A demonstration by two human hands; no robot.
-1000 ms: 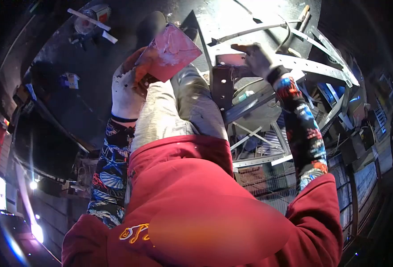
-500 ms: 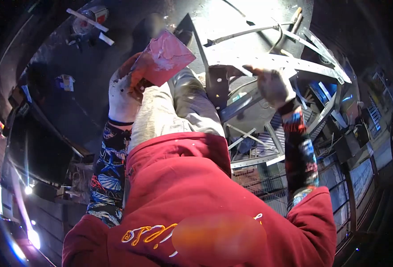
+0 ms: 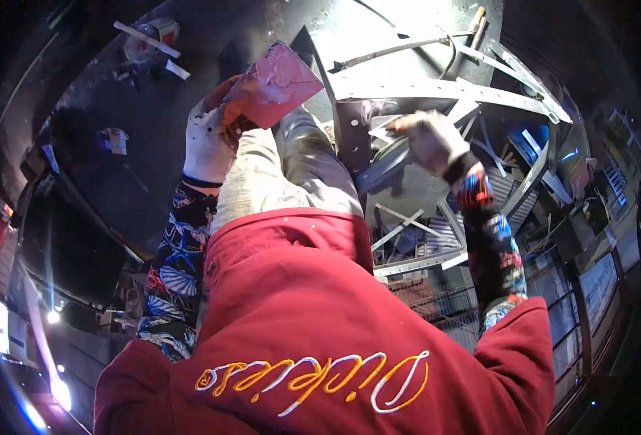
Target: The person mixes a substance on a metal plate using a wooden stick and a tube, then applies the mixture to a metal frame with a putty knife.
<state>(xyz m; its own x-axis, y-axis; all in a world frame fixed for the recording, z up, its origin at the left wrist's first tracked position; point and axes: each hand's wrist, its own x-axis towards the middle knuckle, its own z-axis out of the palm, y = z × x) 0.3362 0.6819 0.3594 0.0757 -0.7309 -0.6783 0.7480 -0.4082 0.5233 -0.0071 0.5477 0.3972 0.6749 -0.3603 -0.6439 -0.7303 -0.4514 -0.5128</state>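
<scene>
My left hand (image 3: 213, 134), in a stained white glove, grips a flat pinkish board (image 3: 280, 87) with a thick smear of pink paste on its upper face. The board is tilted above my knees. My right hand (image 3: 436, 143), gloved with darkened fingertips, is beside a dark metal bracket (image 3: 351, 134) with round holes. Its fingers are drawn together, the index finger pointing left. A thin pale edge shows by the fingertips, but I cannot make out what it belongs to. A whitish smear (image 3: 370, 110) marks the bracket's top.
A pale perforated metal strip (image 3: 436, 89) runs right from the bracket. Crossed metal bars (image 3: 400, 226) and a curved frame lie below my right hand. A can (image 3: 146, 43) and loose pale strips (image 3: 178, 69) are at upper left. A wooden-handled tool (image 3: 477, 20) lies at upper right.
My right hand has moved left and slightly down, nearer the bracket, where a whitish smear now shows. My left hand and the board have shifted slightly right and up.
</scene>
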